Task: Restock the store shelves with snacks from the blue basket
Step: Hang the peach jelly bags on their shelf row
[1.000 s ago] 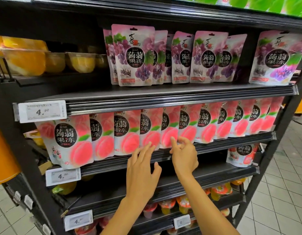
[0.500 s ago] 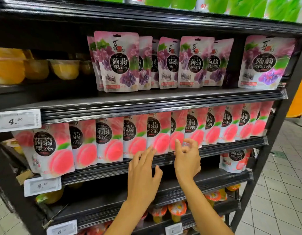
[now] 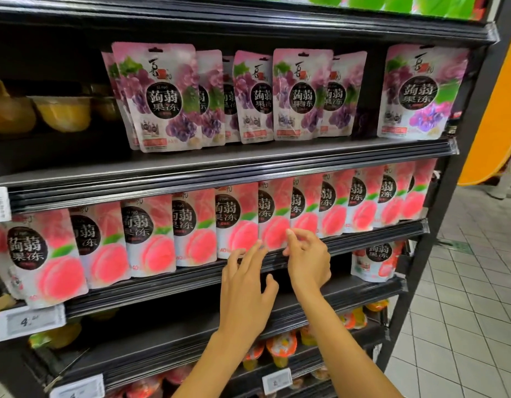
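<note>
Pink peach pouches (image 3: 150, 234) standing in a row on the middle shelf (image 3: 168, 285)
My left hand (image 3: 242, 285) is flat, fingers straight and spread, tips at the bottom edge of the row. My right hand (image 3: 307, 259) is just beside it, fingers half curled against a pouch. Can't tell if it's pinching. Grape pouches (image 3: 159, 99) sit one shelf up.

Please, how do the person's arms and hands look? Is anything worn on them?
Nothing worn is visible. The left hand and the right hand have no gloves, rings, watch or bracelet, and no sleeve reaches into view.
</note>
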`<action>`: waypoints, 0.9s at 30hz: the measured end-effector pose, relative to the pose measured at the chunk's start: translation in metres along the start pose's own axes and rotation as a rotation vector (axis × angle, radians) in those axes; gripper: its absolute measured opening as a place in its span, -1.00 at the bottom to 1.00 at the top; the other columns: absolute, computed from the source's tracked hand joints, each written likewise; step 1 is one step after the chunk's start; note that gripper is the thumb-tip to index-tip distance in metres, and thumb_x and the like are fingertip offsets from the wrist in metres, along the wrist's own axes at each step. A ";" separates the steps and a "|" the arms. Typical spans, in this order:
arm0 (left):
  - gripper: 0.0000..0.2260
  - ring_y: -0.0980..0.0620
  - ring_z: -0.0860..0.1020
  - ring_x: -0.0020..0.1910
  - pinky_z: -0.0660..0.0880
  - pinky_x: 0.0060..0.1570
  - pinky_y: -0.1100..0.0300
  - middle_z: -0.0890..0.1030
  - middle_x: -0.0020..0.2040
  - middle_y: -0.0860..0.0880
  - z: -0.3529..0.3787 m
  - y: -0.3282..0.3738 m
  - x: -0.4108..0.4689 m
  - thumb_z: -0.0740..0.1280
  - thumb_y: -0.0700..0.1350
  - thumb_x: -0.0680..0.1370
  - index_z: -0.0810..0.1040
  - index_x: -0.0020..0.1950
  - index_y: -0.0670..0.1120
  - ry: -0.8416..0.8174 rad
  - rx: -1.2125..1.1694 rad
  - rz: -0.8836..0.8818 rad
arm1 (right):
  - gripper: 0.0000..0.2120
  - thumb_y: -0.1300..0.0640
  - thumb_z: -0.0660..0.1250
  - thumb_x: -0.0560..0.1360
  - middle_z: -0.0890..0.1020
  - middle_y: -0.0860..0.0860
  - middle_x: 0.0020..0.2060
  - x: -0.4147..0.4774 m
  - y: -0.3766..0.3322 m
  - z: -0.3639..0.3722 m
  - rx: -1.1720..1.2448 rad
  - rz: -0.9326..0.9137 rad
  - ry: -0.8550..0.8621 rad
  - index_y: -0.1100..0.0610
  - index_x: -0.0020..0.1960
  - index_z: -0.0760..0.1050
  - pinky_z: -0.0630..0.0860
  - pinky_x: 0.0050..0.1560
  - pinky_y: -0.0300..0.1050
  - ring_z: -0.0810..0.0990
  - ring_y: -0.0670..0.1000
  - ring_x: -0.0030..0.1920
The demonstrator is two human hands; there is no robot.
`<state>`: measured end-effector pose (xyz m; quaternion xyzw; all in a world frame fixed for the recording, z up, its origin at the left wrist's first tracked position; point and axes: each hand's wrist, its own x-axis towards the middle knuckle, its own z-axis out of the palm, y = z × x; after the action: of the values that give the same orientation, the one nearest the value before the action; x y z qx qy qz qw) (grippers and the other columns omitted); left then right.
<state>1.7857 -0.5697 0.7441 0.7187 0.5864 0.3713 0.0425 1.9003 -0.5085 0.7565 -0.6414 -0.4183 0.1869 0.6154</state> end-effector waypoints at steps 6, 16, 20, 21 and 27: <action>-0.53 0.08 0.11 0.50 0.21 0.48 0.04 0.25 0.52 0.18 0.015 0.013 0.008 0.24 -0.03 0.59 0.29 0.50 0.08 -0.017 0.000 -0.013 | -0.76 -0.21 0.25 0.57 0.65 -0.15 -0.38 0.019 0.012 -0.019 0.055 0.020 0.043 -0.14 0.16 0.45 0.38 -0.22 -0.16 0.61 -0.13 -0.27; -0.53 0.12 0.15 0.46 0.22 0.43 0.10 0.27 0.51 0.19 0.031 0.027 0.008 0.26 -0.03 0.58 0.30 0.49 0.11 0.001 0.020 -0.015 | -0.86 -0.12 0.26 0.58 0.67 -0.04 -0.31 0.052 0.021 -0.037 0.080 0.016 -0.040 -0.12 0.02 0.56 0.58 -0.04 0.08 0.66 0.03 -0.18; -0.54 0.10 0.16 0.46 0.24 0.45 0.06 0.30 0.49 0.20 0.041 0.035 0.008 0.25 -0.02 0.58 0.32 0.49 0.10 -0.015 0.032 -0.016 | -0.86 -0.07 0.31 0.58 0.67 -0.02 -0.38 0.056 0.029 -0.045 0.140 0.020 -0.154 -0.04 0.02 0.58 0.61 -0.05 0.18 0.66 0.03 -0.23; -0.54 0.10 0.16 0.47 0.24 0.45 0.06 0.31 0.48 0.19 0.043 0.037 0.008 0.25 -0.02 0.58 0.32 0.49 0.10 -0.015 0.029 -0.018 | -0.88 -0.04 0.32 0.58 0.67 -0.02 -0.39 0.056 0.031 -0.047 0.143 0.033 -0.174 -0.03 0.00 0.58 0.60 -0.04 0.20 0.66 0.04 -0.23; -0.54 0.10 0.13 0.47 0.19 0.44 0.09 0.27 0.50 0.20 0.055 0.052 0.013 0.24 -0.02 0.58 0.31 0.49 0.09 -0.043 0.017 0.017 | -0.81 0.01 0.29 0.60 0.67 -0.01 -0.38 0.068 0.041 -0.066 0.169 0.045 -0.030 0.02 0.17 0.54 0.60 -0.09 0.17 0.66 0.05 -0.28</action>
<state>1.8601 -0.5541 0.7361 0.7316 0.5824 0.3512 0.0460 2.0018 -0.4935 0.7482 -0.5937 -0.3956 0.2447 0.6566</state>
